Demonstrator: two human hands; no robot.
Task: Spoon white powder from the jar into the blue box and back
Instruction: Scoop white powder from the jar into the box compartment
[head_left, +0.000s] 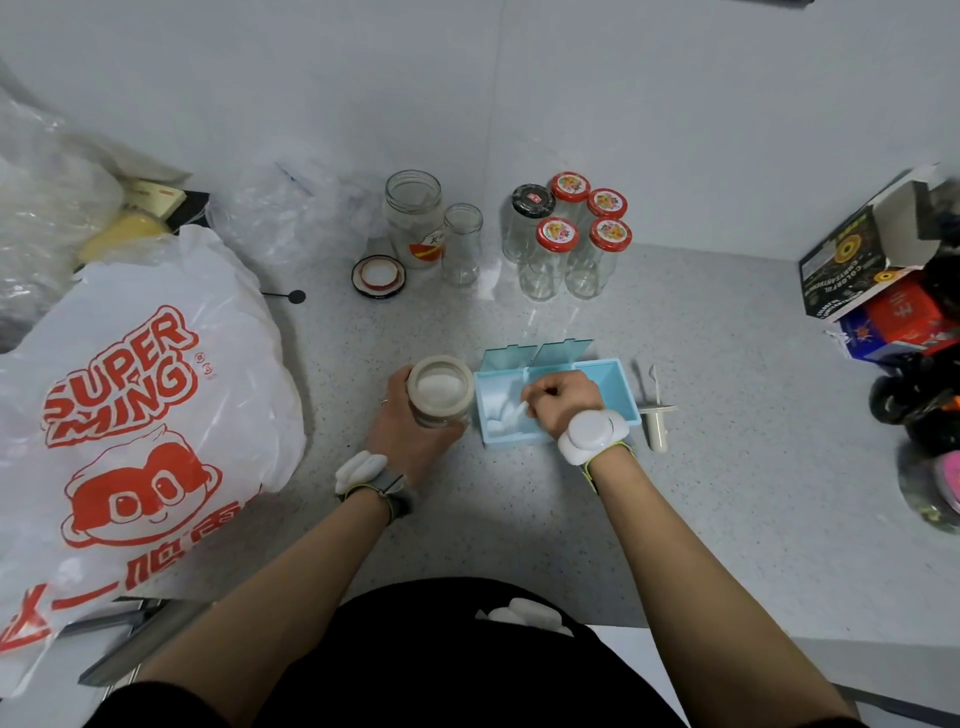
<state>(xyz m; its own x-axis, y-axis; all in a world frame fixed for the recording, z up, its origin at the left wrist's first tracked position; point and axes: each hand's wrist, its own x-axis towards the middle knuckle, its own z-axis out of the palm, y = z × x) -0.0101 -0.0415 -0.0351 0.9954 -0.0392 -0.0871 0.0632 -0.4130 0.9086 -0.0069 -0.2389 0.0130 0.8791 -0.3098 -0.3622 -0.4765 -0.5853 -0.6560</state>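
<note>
Bare left hand (415, 415) is gripping an open powder-filled glass jar (440, 391); right hand (563, 400), fingers pinched together, is dipping a small white spoon (511, 413) into the light-blue plastic box (618, 384).

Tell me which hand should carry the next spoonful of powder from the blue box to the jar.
Right. The right hand already holds the white spoon down in the powder inside the blue box. The left hand is wrapped around the open jar beside the box, steadying it.

1 head-worn camera looks steeply down, close over the counter (727, 415).
</note>
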